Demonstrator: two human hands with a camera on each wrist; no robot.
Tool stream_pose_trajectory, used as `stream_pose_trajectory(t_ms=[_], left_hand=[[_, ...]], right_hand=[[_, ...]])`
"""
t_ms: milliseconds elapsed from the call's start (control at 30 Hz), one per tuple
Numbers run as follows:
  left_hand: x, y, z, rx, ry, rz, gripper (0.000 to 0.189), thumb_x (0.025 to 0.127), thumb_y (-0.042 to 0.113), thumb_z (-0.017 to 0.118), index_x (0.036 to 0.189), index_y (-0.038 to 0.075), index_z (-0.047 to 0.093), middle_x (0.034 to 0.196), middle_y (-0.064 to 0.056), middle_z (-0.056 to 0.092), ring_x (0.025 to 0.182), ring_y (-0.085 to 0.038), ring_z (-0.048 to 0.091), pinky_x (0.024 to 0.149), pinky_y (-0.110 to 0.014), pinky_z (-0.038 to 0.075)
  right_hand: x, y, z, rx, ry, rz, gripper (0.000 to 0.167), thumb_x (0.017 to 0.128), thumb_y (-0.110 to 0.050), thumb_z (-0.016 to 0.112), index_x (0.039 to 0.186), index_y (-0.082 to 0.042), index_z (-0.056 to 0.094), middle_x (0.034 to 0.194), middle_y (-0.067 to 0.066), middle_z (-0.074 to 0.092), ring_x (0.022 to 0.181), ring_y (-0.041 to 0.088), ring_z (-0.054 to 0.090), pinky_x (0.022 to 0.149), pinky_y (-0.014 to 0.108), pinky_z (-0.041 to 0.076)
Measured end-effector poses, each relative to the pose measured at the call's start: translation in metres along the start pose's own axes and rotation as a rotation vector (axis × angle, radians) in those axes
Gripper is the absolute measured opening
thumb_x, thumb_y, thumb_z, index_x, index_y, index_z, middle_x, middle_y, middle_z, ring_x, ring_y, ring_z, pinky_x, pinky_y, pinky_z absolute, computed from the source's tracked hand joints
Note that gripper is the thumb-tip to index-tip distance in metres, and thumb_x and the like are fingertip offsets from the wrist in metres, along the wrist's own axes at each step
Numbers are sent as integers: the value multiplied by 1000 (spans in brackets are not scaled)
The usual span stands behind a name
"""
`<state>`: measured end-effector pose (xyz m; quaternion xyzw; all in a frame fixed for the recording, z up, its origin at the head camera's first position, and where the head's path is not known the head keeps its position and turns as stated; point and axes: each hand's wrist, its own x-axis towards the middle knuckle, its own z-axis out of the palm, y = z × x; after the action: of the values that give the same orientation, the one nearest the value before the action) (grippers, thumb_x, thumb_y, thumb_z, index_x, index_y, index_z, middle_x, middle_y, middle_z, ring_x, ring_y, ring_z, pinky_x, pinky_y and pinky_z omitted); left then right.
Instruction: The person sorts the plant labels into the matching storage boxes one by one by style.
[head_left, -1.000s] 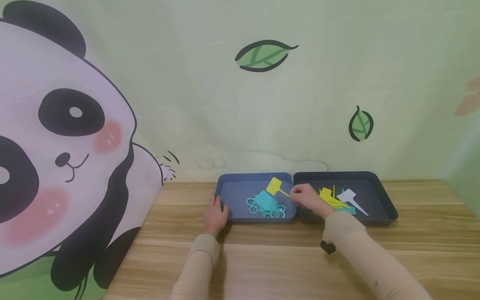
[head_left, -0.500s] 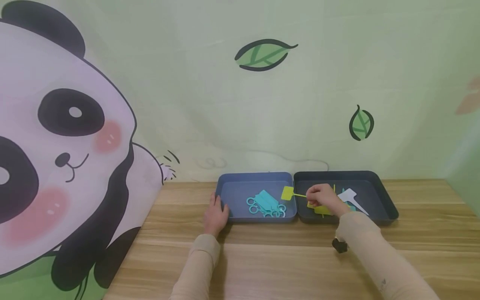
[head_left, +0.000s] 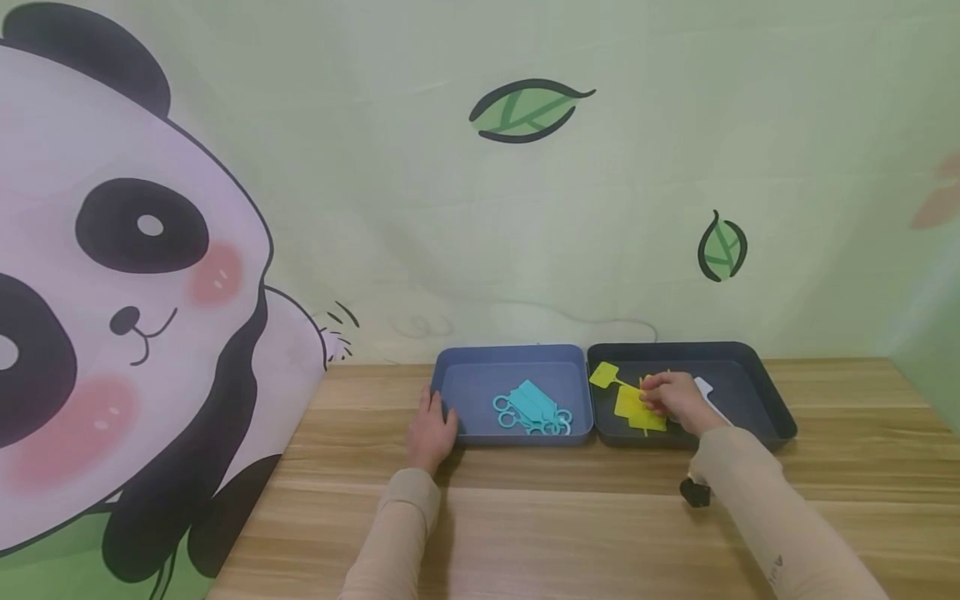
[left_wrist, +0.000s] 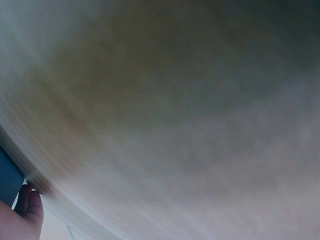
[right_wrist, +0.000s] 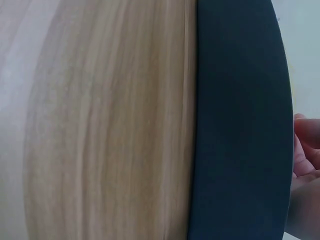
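Observation:
My right hand (head_left: pixel 678 398) is over the dark tray (head_left: pixel 772 417), pinching the thin stem of a yellow plant label (head_left: pixel 604 375) whose flat head points left. Beneath it lie more yellow labels (head_left: pixel 636 410), and a white T-shaped label (head_left: pixel 703 387) is partly hidden behind the hand. With fingers extended, my left hand (head_left: pixel 432 429) rests against the left side of the blue tray (head_left: pixel 472 375). Inside that tray is a pile of teal tags (head_left: pixel 531 402) with ring ends. The right wrist view shows the dark tray's outer wall (right_wrist: pixel 245 125) with curled fingers (right_wrist: pixel 306 155) beyond it.
Both trays stand side by side on a wooden table (head_left: pixel 525 525), close to the back wall (head_left: pixel 420 208), which carries a panda print (head_left: pixel 135 333) and leaf drawings. A small black object (head_left: pixel 695 492) sits under my right wrist.
My right hand has moved right, carrying the yellow plant label from above the blue tray to over the dark tray. My left hand stays in place.

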<state>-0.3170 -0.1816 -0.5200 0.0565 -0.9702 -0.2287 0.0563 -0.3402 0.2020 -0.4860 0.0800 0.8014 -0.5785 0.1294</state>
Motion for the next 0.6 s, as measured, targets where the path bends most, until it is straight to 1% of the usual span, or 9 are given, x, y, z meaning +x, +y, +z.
stream_pose_trajectory(t_ms=[167, 333, 467, 600], left_hand=[[0, -1, 1, -5, 5, 3, 55, 90, 33, 38, 134, 0, 35, 147, -11, 19, 126, -32, 36, 98, -44, 35], [-1, -1, 1, -7, 3, -3, 55, 90, 33, 38, 134, 1, 35, 147, -10, 19, 125, -33, 36, 98, -45, 35], [-1, -1, 0, -6, 2, -2, 55, 90, 33, 38, 134, 1, 35, 147, -10, 19, 125, -33, 37, 96, -45, 36], [-1, -1, 0, -7, 4, 5, 55, 90, 33, 38, 134, 1, 35, 147, -10, 20, 124, -34, 38, 95, -45, 37]], right_hand=[[-3, 0, -3, -7, 15, 7, 30, 85, -2, 47, 111, 12, 48, 78, 4, 58, 60, 8, 52, 56, 20, 47], [-3, 3, -5, -55, 34, 1, 29, 83, -1, 50, 108, 12, 49, 72, 2, 54, 55, 8, 49, 52, 20, 44], [-3, 7, -4, -117, 49, -28, 29, 81, -1, 51, 105, 14, 52, 69, 3, 54, 55, 10, 48, 51, 23, 41], [-5, 9, -3, -212, 90, -58, 27, 80, -3, 49, 100, 14, 56, 77, 10, 57, 62, 14, 51, 54, 25, 43]])
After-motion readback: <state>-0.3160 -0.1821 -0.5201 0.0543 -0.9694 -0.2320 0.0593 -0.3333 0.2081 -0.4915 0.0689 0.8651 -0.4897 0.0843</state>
